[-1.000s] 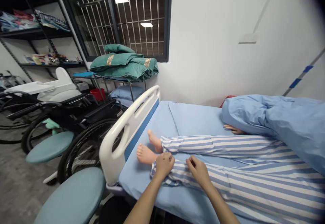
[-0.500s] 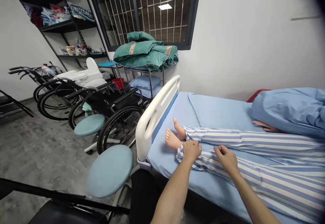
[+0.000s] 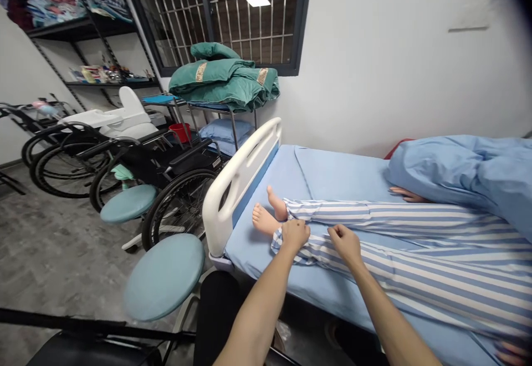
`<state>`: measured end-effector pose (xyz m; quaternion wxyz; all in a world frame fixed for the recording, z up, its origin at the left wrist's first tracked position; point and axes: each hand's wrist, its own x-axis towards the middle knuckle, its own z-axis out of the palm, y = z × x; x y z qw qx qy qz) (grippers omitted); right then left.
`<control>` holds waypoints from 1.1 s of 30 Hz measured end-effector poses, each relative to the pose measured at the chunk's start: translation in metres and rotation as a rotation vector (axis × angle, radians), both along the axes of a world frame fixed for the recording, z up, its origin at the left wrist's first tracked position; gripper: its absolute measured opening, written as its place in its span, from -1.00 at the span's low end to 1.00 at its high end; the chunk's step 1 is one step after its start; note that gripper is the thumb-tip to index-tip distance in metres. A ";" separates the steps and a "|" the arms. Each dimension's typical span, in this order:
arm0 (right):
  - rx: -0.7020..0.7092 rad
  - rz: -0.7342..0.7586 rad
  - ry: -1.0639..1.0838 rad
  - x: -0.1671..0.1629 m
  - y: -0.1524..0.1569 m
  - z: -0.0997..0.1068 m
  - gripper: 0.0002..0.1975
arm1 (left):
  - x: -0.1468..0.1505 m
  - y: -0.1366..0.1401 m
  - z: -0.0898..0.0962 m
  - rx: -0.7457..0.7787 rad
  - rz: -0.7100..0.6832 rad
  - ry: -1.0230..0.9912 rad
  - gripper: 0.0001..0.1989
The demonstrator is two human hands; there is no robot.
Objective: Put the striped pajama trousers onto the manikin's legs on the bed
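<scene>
A pair of bare feet (image 3: 266, 217), which look like a manikin's, lies at the foot end of the bed. Blue-and-white striped trousers (image 3: 399, 272) cover both legs. My left hand (image 3: 295, 235) is closed at the near trouser leg, just above the ankle and cuff. A short way further up the same leg is my right hand (image 3: 346, 243), its fingers curled in against the cloth. Both palms and most fingertips are hidden. A light blue sheet (image 3: 332, 172) lies under the legs.
The white footboard (image 3: 243, 183) stands left of the feet. A blue quilt (image 3: 457, 166) covers the upper body, with a hand (image 3: 409, 194) showing below it. Beyond the footboard are round stools (image 3: 164, 277), wheelchairs (image 3: 183, 189) and folded green bedding (image 3: 228, 83). Another hand (image 3: 513, 352) shows at lower right.
The whole view has shifted to the right, so the bed and both hands appear further left. Both hands stay closed at the same trouser leg. A hand has come into view at lower right.
</scene>
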<state>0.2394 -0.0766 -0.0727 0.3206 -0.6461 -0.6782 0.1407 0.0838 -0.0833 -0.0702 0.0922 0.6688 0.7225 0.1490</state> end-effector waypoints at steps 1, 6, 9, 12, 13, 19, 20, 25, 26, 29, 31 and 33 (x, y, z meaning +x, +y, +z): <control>0.002 -0.005 0.012 0.000 0.001 0.000 -0.72 | 0.000 0.001 0.000 -0.007 0.000 0.010 -0.67; 0.004 -0.005 0.030 0.001 0.004 -0.002 -0.73 | 0.001 0.006 0.001 -0.024 0.001 0.053 -0.68; 0.005 -0.018 0.011 0.000 0.004 -0.002 -0.75 | 0.002 0.007 -0.001 -0.022 0.006 0.070 -0.67; 0.019 -0.051 -0.006 -0.002 0.003 -0.003 -0.76 | 0.002 0.008 -0.003 -0.020 0.009 0.081 -0.65; 0.022 -0.061 -0.009 -0.002 0.003 -0.004 -0.76 | 0.003 0.008 -0.004 -0.021 0.009 0.084 -0.65; 0.022 -0.069 -0.017 -0.003 0.002 -0.006 -0.78 | 0.004 0.011 -0.008 -0.034 0.010 0.091 -0.63; 0.021 -0.065 -0.016 -0.003 0.002 -0.006 -0.78 | 0.004 0.011 -0.008 -0.033 0.011 0.091 -0.63; 0.016 -0.058 -0.001 -0.003 0.003 -0.004 -0.78 | 0.003 0.012 -0.008 -0.033 0.002 0.097 -0.63; 0.012 -0.059 0.003 -0.003 0.003 -0.004 -0.79 | 0.003 0.012 -0.007 -0.034 -0.006 0.100 -0.63; 0.000 -0.056 0.021 -0.004 0.002 -0.001 -0.79 | 0.002 0.013 -0.002 -0.038 -0.030 0.111 -0.63; 0.000 -0.048 0.035 -0.003 0.000 0.002 -0.77 | 0.001 0.013 0.002 -0.052 -0.046 0.115 -0.64; 0.003 -0.046 0.055 -0.001 -0.001 0.004 -0.71 | 0.000 0.013 0.005 -0.075 -0.062 0.113 -0.66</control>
